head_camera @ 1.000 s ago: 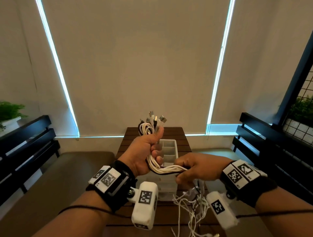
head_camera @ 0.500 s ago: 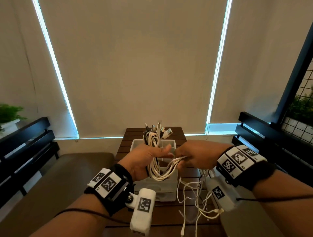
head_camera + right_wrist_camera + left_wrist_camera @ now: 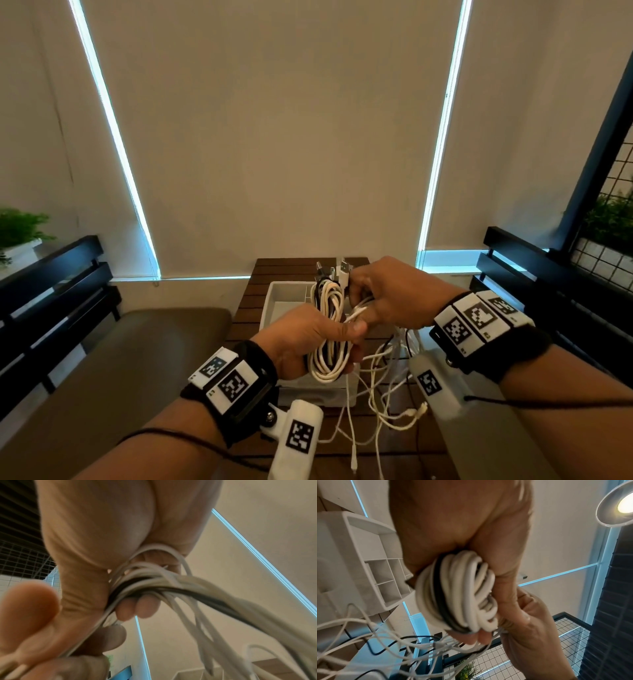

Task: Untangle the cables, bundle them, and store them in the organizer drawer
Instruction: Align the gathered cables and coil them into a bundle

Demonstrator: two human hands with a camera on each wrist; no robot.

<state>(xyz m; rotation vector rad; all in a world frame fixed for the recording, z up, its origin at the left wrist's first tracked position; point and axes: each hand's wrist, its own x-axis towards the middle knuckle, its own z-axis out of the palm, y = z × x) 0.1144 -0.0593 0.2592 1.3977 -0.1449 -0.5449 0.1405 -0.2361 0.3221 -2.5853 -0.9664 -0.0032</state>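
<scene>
A coiled bundle of white and black cables (image 3: 329, 329) (image 3: 460, 596) stands upright in my left hand (image 3: 318, 339), which grips it round the middle above the white organizer drawer (image 3: 284, 298). Plug ends (image 3: 337, 272) stick up from the top of the coil. My right hand (image 3: 380, 298) is level with the upper coil and holds the loose strands (image 3: 154, 582) between its curled fingers. From there the free cable tails (image 3: 380, 390) hang down to the wooden table (image 3: 246, 308). The drawer's small compartments (image 3: 385, 574) show in the left wrist view.
Dark slatted benches (image 3: 51, 301) flank the table on both sides, with a cushion (image 3: 113, 359) on the left. A wire grid panel with a plant (image 3: 613, 226) stands at the right. Loose white cable ends (image 3: 411, 414) lie on the table near its front.
My right hand has risen from below the coil to beside its top, carrying the loose strands up and round. My left hand has lowered slightly with the coil.
</scene>
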